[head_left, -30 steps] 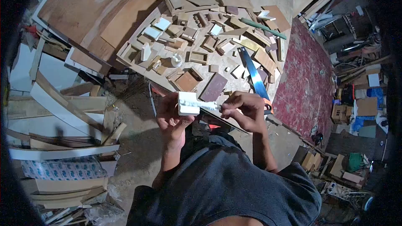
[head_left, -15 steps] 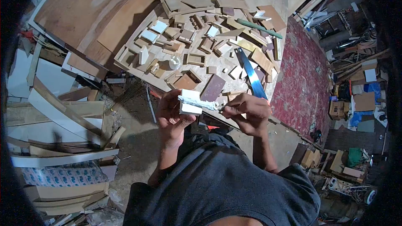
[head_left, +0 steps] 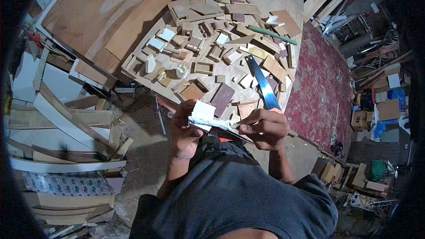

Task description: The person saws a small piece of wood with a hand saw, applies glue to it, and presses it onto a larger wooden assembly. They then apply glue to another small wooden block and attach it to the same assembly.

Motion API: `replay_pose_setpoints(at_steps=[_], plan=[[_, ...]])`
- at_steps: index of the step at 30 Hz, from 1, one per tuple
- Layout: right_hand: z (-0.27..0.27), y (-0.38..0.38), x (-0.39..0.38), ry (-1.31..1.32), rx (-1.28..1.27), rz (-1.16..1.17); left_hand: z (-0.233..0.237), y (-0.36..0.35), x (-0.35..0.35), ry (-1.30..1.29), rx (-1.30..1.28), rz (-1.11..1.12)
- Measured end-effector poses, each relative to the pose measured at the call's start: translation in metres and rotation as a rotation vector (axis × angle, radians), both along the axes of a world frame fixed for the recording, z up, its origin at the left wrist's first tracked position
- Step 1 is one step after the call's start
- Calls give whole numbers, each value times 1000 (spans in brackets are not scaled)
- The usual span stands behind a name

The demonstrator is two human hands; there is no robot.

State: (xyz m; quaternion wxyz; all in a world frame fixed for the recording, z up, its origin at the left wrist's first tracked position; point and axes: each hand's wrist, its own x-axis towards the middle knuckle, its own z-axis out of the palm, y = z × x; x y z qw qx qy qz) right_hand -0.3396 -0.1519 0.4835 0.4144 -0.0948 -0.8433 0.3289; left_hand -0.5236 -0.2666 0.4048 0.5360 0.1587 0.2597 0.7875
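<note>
Near the table's front edge, my left hand (head_left: 186, 128) grips a small white block (head_left: 203, 110) by its left side. My right hand (head_left: 264, 128) pinches the end of a thin stick coated in white paste (head_left: 220, 124). The coated part lies along the lower side of the block and touches it. Behind my hands, a small round container (head_left: 182, 71) with whitish contents stands on the table. A dark reddish-brown board piece (head_left: 222, 100) lies just beyond the block.
Many small wood pieces cover the worktable (head_left: 283, 0). A blue-bladed handsaw (head_left: 263, 82) and a green strip (head_left: 272, 35) lie on its right. Large boards (head_left: 88, 17) stand at the left, a worn red panel (head_left: 318, 84) at the right.
The white block has tilted and turned in my left hand, and both hands sit slightly lower. The coated stick has shifted down with them along the block.
</note>
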Motion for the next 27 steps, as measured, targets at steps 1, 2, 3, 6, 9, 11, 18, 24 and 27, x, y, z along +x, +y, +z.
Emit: replay_pose_setpoints(at_steps=[1, 2, 3, 6, 9, 11, 18, 24, 27], plan=[[1, -1, 6, -7, -29, 13, 1, 0, 3, 4, 2, 0], [1, 0, 11, -15, -57, 25, 2, 1, 6, -26, 27, -15], [2, 1, 14, -11, -53, 25, 3, 1, 9, -57, 52, -31], [3, 4, 24, 23, -41, 48, -7, -4, 14, -237, 28, -99], [-1, 10, 31, 71, -79, 85, -1, -3, 18, -225, 26, -93], [-5, 11, 32, 79, -119, -60, 0, -5, 22, -210, 25, -36], [0, 7, 33, -31, -167, 13, -4, -5, 20, -123, 38, -13], [-10, 16, 35, 88, -287, 32, 2, -3, 25, -164, 101, 34], [-10, 17, 29, 97, -346, -60, -1, -6, 22, -288, 130, -85]])
